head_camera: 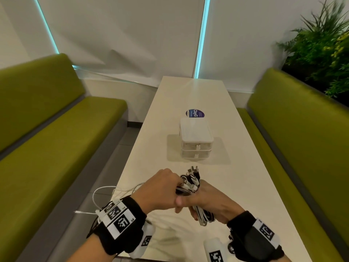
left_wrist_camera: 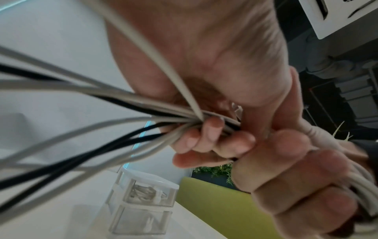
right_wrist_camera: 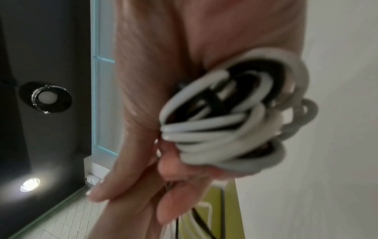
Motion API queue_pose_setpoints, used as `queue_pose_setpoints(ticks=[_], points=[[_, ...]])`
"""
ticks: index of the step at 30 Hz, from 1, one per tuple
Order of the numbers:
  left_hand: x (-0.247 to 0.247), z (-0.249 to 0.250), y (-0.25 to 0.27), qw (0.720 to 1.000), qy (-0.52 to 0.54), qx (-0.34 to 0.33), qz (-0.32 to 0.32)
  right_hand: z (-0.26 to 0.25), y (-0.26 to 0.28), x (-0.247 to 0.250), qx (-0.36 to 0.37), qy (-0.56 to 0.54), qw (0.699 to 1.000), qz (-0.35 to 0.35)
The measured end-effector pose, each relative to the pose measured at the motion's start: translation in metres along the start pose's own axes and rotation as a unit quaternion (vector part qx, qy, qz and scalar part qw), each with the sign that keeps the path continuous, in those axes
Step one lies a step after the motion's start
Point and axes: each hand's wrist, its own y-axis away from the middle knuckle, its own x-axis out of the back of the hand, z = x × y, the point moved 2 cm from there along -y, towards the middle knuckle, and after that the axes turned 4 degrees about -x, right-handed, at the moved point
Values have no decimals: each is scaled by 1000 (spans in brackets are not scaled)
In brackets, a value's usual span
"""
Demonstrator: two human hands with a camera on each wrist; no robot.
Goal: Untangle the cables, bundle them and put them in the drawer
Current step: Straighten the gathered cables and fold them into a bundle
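Observation:
Above the near end of the white table [head_camera: 188, 95], both hands hold one bundle of white and black cables [head_camera: 190, 183]. Its connectors [head_camera: 193, 170] stick up. My right hand [head_camera: 196, 205] grips the folded loops [right_wrist_camera: 231, 116] in its fist. My left hand [head_camera: 177, 183] curls its fingers [left_wrist_camera: 206, 134] round several white and black strands [left_wrist_camera: 122, 103] beside the right hand's knuckles [left_wrist_camera: 296, 177]. A loose white cable [head_camera: 102, 191] trails off the table's left edge. The translucent two-drawer unit [head_camera: 195, 140] stands beyond, both drawers shut; its upper drawer [left_wrist_camera: 149, 192] holds a coiled cable.
Green benches [head_camera: 56, 129] [head_camera: 294, 129] run along both sides of the narrow table. A round dark sticker [head_camera: 195, 113] lies behind the drawer unit. A leafy plant [head_camera: 321, 50] stands at the back right. Grey floor [head_camera: 105, 167] shows left of the table.

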Motion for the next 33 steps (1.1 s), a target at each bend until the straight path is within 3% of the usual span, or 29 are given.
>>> queue_pose_setpoints(ticks=[5, 11, 17, 23, 24, 28, 30, 33], points=[[-2, 2, -3, 998, -52, 11, 23, 6, 0, 3, -38, 46, 998, -38], [-4, 0, -4, 995, -78, 59, -25, 11, -3, 4, -69, 118, 990, -14], [0, -10, 0, 979, 39, 62, -189, 12, -8, 7, -65, 264, 962, -8], [-10, -18, 1, 993, 16, 71, -89, 26, -22, 14, -85, 433, 888, 133], [-9, -19, 1, 994, 16, 81, -73, 26, -23, 14, -79, 425, 891, 137], [-4, -25, 2, 997, -35, 74, -6, 14, -16, 8, -52, 205, 976, 60], [-4, -25, 3, 997, -27, 62, 31, 10, -15, 5, -46, 155, 985, 51], [-7, -24, 1, 996, -30, 39, 80, 17, -19, 3, -64, 135, 982, 112]])
